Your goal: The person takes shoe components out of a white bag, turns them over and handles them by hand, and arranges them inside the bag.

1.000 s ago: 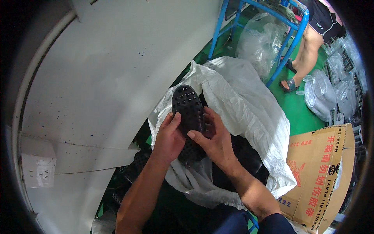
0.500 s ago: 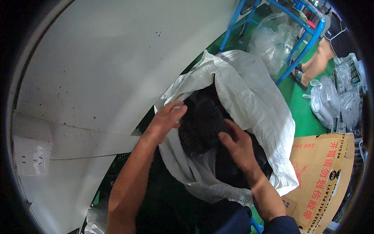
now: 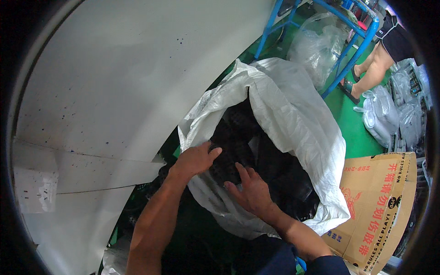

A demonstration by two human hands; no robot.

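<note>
At far left, a white wall panel [image 3: 114,82] borders the work area. Left hand [image 3: 195,159] rests on the rim of the white woven sack [image 3: 298,123], fingers loosely spread, gripping nothing. Right hand [image 3: 251,190] reaches inside, open, over black studded soles [image 3: 233,137] piled within. Judged progress: sack well filled, nothing in hand. Cardboard box [image 3: 380,206] stands at right.
</note>
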